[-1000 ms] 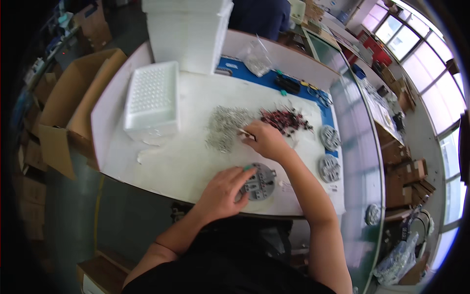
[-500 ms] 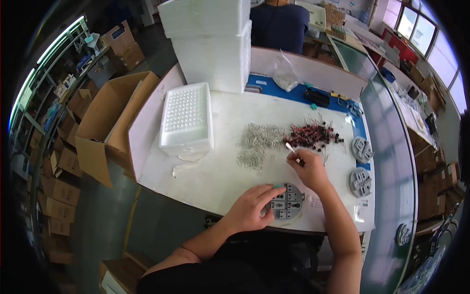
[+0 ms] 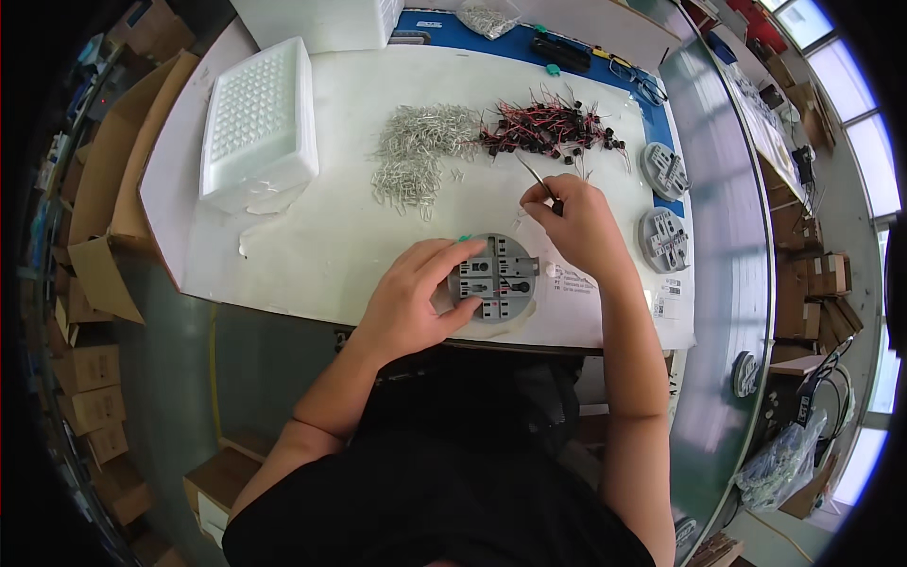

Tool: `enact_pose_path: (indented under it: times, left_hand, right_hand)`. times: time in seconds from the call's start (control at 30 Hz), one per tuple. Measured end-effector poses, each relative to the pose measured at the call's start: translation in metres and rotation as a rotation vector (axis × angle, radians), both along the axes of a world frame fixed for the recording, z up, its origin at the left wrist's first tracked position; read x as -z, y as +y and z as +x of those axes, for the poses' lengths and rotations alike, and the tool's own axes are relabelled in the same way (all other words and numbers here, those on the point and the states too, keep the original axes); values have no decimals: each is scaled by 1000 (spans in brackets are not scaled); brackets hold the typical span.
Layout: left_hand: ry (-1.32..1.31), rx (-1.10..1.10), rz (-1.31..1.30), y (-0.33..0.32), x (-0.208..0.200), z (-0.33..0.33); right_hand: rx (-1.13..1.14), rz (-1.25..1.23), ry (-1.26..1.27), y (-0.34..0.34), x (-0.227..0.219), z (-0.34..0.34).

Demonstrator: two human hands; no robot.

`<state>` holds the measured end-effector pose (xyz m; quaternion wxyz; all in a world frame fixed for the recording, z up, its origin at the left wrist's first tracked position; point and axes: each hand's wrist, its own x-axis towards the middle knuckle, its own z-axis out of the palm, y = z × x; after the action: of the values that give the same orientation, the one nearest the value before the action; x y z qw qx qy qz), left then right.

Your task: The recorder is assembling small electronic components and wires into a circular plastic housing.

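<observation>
A grey round fixture plate (image 3: 510, 269) with slots and small metal pieces lies flat near the table's front edge. My left hand (image 3: 416, 293) grips its left side, thumb low and fingers over the upper rim. What looks like a pair of tweezers (image 3: 535, 174), slim and dark with a pointed end, is pinched in my right hand (image 3: 578, 219), to the upper right of the plate. Its tip points up and left, below a pile of small black parts with red and black wires (image 3: 543, 128). Left of these spreads a heap of small bent silver wire pieces (image 3: 416, 146).
Two similar round plates (image 3: 666, 170) stand along the table's right edge. A white foam tray (image 3: 255, 123) sits at the left, before a larger foam box (image 3: 316, 24). On a blue mat are a bag (image 3: 488, 17), a black tool (image 3: 560, 49) and pliers (image 3: 642, 80).
The head view has tilted down, so the table appears higher. My right hand still holds the tool, its tip now turned toward the wired parts. My left hand stays on the plate.
</observation>
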<state>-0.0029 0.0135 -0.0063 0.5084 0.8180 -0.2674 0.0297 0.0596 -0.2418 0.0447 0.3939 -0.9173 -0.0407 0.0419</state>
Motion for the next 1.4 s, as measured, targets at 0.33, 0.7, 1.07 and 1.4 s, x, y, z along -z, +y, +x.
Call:
enact_pose_path:
  times: [0.33,0.7,1.07,1.4]
  left_hand:
    - [-65,-5,27,1,0,-4]
    - [-55,17,29,3,-3,-2]
    - [-104,7,39,2,-1,-1]
    - [-95,-15,60,2,-4,-3]
  right_hand:
    - [26,151,153,9,-6,-18]
    - [-279,-169,-73,-8,10,1]
    - [-235,-222,-103,4,5,-1]
    - [-38,34,247,22,-13,-23]
